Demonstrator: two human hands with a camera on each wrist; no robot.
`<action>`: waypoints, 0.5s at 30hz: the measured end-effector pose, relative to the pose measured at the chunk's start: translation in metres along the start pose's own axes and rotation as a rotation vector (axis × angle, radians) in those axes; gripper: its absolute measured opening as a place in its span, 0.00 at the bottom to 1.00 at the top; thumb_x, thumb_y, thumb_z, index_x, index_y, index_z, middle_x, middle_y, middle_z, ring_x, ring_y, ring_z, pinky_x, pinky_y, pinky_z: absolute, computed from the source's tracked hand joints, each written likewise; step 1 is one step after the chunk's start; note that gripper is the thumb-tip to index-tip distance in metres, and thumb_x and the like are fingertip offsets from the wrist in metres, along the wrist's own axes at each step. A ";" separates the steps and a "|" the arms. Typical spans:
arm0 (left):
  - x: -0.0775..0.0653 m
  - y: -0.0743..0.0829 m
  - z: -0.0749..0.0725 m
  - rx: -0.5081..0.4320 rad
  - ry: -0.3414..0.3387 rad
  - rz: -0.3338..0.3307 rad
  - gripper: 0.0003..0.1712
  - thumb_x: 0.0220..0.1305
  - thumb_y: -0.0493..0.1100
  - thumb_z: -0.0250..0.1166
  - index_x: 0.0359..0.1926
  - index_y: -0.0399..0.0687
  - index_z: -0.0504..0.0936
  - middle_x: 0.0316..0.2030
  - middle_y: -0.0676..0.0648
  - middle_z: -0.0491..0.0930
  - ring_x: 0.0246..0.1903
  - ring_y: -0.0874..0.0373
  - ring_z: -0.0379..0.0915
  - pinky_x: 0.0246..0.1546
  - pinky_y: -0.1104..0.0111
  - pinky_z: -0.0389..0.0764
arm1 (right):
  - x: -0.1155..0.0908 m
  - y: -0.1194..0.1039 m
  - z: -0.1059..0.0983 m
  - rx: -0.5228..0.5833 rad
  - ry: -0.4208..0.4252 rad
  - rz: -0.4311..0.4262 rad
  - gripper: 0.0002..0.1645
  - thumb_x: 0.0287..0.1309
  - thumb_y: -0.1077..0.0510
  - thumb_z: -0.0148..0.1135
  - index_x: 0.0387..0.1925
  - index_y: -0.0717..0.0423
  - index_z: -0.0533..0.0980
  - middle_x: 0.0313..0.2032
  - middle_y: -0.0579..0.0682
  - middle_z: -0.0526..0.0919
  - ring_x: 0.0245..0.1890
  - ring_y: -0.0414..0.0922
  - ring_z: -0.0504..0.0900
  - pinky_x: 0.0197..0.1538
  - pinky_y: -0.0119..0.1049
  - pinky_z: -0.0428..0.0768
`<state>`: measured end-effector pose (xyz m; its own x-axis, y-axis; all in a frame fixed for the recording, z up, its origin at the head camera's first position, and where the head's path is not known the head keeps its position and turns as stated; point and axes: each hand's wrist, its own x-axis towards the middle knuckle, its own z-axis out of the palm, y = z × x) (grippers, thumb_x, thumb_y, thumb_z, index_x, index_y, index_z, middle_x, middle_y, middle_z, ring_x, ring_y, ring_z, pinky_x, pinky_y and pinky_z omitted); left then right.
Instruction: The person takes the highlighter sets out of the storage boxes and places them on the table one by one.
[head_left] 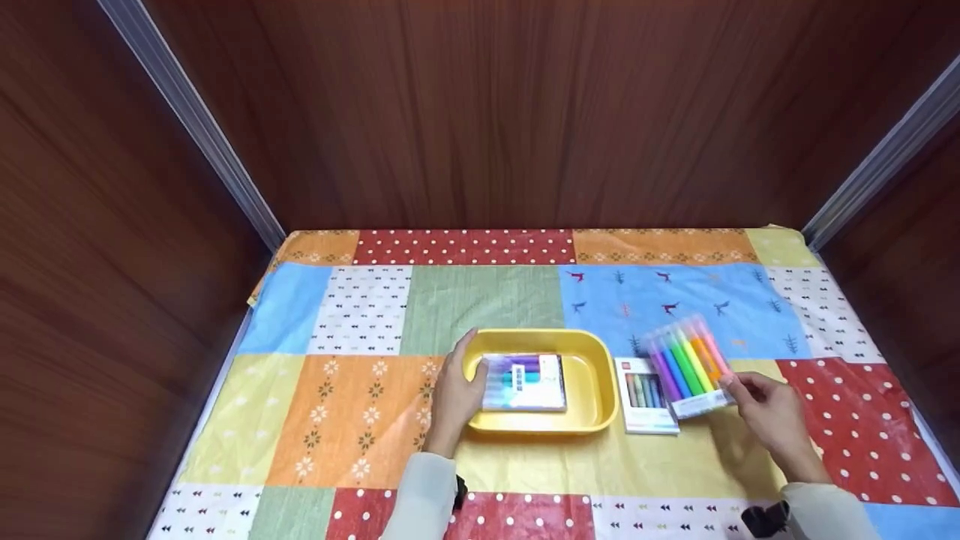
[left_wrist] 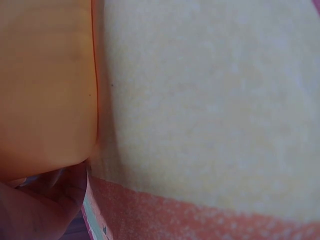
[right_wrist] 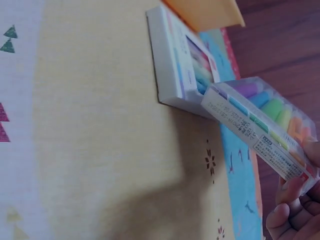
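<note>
My left hand (head_left: 456, 394) grips the left wall of a yellow plastic tray (head_left: 589, 386), thumb over the rim and fingers outside. In the left wrist view the fingers (left_wrist: 65, 195) lie against the tray's outer wall (left_wrist: 47, 100). A clear pack of purple and teal pens (head_left: 536, 397) lies inside, toward the left. Right of the tray, my right hand (head_left: 776, 420) pinches the lower right corner of a clear pack of highlighters (head_left: 686, 367), purple through pink. This pack is tilted and raised, overlapping a white windowed box (head_left: 651, 420) of coloured sticks in the head view.
The white box lies flat close beside the tray's right side. A patchwork-patterned cloth (head_left: 360, 420) covers the table. Dark wood panels (head_left: 487, 112) stand at the back and both sides, with metal strips (head_left: 217, 135) at the corners.
</note>
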<state>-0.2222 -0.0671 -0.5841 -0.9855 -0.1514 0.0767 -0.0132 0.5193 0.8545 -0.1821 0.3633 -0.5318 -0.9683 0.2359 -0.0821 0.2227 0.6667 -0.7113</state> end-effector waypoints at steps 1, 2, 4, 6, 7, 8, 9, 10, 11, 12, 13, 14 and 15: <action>0.000 0.000 0.000 -0.002 -0.001 -0.001 0.32 0.71 0.47 0.61 0.74 0.64 0.66 0.69 0.45 0.73 0.66 0.41 0.72 0.60 0.43 0.76 | -0.001 0.002 0.000 0.015 -0.002 0.021 0.32 0.71 0.43 0.57 0.57 0.68 0.78 0.37 0.50 0.83 0.31 0.33 0.72 0.32 0.26 0.76; 0.000 0.000 0.000 -0.003 -0.003 -0.003 0.32 0.71 0.47 0.61 0.74 0.64 0.66 0.69 0.45 0.73 0.66 0.41 0.72 0.60 0.43 0.76 | -0.001 0.003 0.000 0.029 -0.003 0.043 0.32 0.71 0.42 0.57 0.57 0.68 0.77 0.35 0.48 0.82 0.30 0.33 0.72 0.32 0.27 0.76; 0.001 0.000 0.000 -0.006 -0.005 -0.005 0.32 0.71 0.47 0.61 0.74 0.64 0.66 0.69 0.45 0.73 0.66 0.41 0.72 0.61 0.43 0.76 | -0.002 0.007 0.000 0.055 -0.010 0.089 0.34 0.71 0.42 0.56 0.59 0.68 0.76 0.33 0.44 0.80 0.29 0.34 0.73 0.31 0.28 0.77; 0.000 0.000 0.000 -0.005 -0.002 -0.008 0.32 0.71 0.47 0.61 0.74 0.64 0.66 0.69 0.45 0.73 0.66 0.41 0.72 0.61 0.43 0.75 | -0.003 0.010 0.001 0.077 -0.014 0.133 0.34 0.71 0.42 0.56 0.61 0.68 0.75 0.33 0.43 0.80 0.29 0.34 0.73 0.31 0.29 0.78; 0.001 0.000 0.000 -0.003 -0.001 -0.011 0.32 0.71 0.47 0.61 0.74 0.65 0.66 0.69 0.45 0.73 0.66 0.41 0.72 0.61 0.43 0.75 | -0.003 0.012 0.001 0.077 -0.014 0.150 0.35 0.71 0.41 0.55 0.61 0.68 0.74 0.34 0.44 0.81 0.29 0.34 0.74 0.31 0.29 0.78; 0.000 -0.001 0.001 -0.002 0.002 -0.011 0.32 0.71 0.47 0.61 0.74 0.65 0.66 0.69 0.45 0.74 0.66 0.41 0.72 0.61 0.43 0.75 | -0.004 0.014 0.002 0.073 -0.014 0.164 0.36 0.71 0.41 0.55 0.62 0.68 0.74 0.35 0.46 0.82 0.29 0.34 0.74 0.31 0.29 0.78; 0.000 -0.001 0.001 0.002 0.002 -0.013 0.32 0.70 0.47 0.61 0.74 0.66 0.66 0.69 0.46 0.74 0.66 0.41 0.72 0.61 0.43 0.75 | -0.004 0.016 0.002 0.073 -0.012 0.174 0.36 0.71 0.41 0.54 0.62 0.69 0.73 0.37 0.50 0.83 0.30 0.34 0.74 0.31 0.29 0.79; 0.000 -0.001 0.001 0.005 0.004 -0.012 0.32 0.70 0.47 0.61 0.74 0.65 0.66 0.69 0.46 0.73 0.66 0.41 0.72 0.62 0.43 0.75 | -0.005 0.017 0.003 0.068 -0.012 0.187 0.37 0.72 0.40 0.53 0.62 0.69 0.73 0.39 0.54 0.84 0.31 0.34 0.74 0.31 0.29 0.79; 0.000 -0.001 0.001 0.005 0.004 -0.012 0.33 0.70 0.46 0.61 0.74 0.66 0.66 0.69 0.46 0.73 0.66 0.41 0.72 0.62 0.43 0.75 | -0.006 0.019 0.003 0.060 -0.010 0.196 0.37 0.72 0.40 0.53 0.62 0.69 0.73 0.42 0.57 0.84 0.31 0.34 0.74 0.32 0.28 0.78; 0.000 -0.001 0.001 0.005 0.002 -0.012 0.33 0.70 0.46 0.61 0.74 0.66 0.66 0.69 0.46 0.73 0.66 0.41 0.72 0.62 0.43 0.75 | -0.007 0.021 0.004 0.049 -0.007 0.202 0.38 0.72 0.39 0.52 0.62 0.70 0.73 0.44 0.60 0.84 0.32 0.34 0.74 0.32 0.28 0.78; 0.000 -0.001 0.001 0.005 -0.001 -0.012 0.33 0.70 0.46 0.61 0.74 0.66 0.66 0.69 0.47 0.73 0.66 0.41 0.72 0.62 0.43 0.75 | -0.007 0.022 0.005 0.046 -0.009 0.214 0.38 0.72 0.39 0.52 0.62 0.70 0.73 0.45 0.62 0.84 0.31 0.35 0.74 0.32 0.28 0.78; 0.000 0.000 0.000 0.001 -0.003 -0.011 0.33 0.70 0.46 0.61 0.74 0.65 0.66 0.69 0.47 0.73 0.66 0.41 0.71 0.63 0.43 0.74 | -0.008 0.024 0.005 0.045 -0.012 0.226 0.38 0.72 0.39 0.51 0.62 0.70 0.73 0.45 0.63 0.84 0.31 0.35 0.74 0.32 0.28 0.77; 0.000 0.000 0.000 0.000 -0.008 -0.011 0.33 0.70 0.46 0.61 0.74 0.65 0.66 0.70 0.47 0.73 0.67 0.41 0.71 0.63 0.43 0.74 | -0.008 0.025 0.005 0.044 -0.013 0.238 0.38 0.72 0.39 0.51 0.62 0.70 0.73 0.44 0.63 0.83 0.31 0.36 0.74 0.31 0.28 0.77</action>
<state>-0.2224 -0.0668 -0.5838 -0.9866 -0.1504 0.0629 -0.0244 0.5175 0.8553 -0.1691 0.3742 -0.5524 -0.8904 0.3737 -0.2599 0.4402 0.5616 -0.7006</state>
